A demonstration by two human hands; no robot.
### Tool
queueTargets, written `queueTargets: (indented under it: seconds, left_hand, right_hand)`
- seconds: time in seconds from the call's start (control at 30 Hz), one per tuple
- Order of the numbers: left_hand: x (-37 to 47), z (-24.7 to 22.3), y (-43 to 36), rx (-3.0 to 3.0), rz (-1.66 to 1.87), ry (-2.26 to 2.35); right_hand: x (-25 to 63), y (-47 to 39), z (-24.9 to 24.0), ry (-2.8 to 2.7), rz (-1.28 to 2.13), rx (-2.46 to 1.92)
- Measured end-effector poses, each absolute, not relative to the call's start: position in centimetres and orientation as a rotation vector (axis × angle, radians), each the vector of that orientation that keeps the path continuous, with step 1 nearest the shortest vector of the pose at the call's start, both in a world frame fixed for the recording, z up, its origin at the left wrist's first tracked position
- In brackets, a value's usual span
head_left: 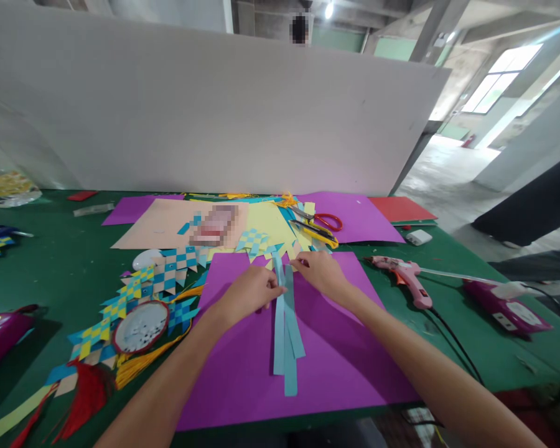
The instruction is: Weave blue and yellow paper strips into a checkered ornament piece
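Several light blue paper strips [290, 367] lie lengthwise over a purple sheet [345, 367] in front of me, overlapping and fanned at their near ends. My left hand [256, 287] is closed on the left strip, thumb and finger pinching its upper part. My right hand [318, 271] is closed too, its fingertips pinched at the top of the strip beside it. Just beyond the fingers sits a small woven piece of pale yellow and blue paper [253, 241].
Woven checkered paper fish [165, 270] with tassels and a round dish [140, 326] lie left. At the right are a pink glue gun [404, 277] and its cord. Red-handled scissors [327, 221] and a yellow utility knife [315, 233] lie behind. A white board [205, 118] stands across the back.
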State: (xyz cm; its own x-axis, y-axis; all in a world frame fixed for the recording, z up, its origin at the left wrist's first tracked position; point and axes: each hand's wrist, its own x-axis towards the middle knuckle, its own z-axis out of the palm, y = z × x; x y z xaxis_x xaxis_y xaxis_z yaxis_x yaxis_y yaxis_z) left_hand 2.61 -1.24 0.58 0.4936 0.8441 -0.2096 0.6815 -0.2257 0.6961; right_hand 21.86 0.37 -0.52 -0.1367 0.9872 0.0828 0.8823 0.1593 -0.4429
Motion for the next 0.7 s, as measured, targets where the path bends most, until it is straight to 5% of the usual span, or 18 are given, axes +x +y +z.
queueTargets:
  seconds: [0.43, 0.7]
  left_hand:
    - [2.6, 0.7, -1.3, 2.12, 0.334, 1.394]
    - [3.7, 0.5, -1.9, 2.629, 0.523, 1.338]
  right_hand:
    - [22.7, -3.9, -1.0, -2.458, -0.159, -1.524]
    - [22.5, -9.5, -1.5, -2.522, -0.085, -1.341]
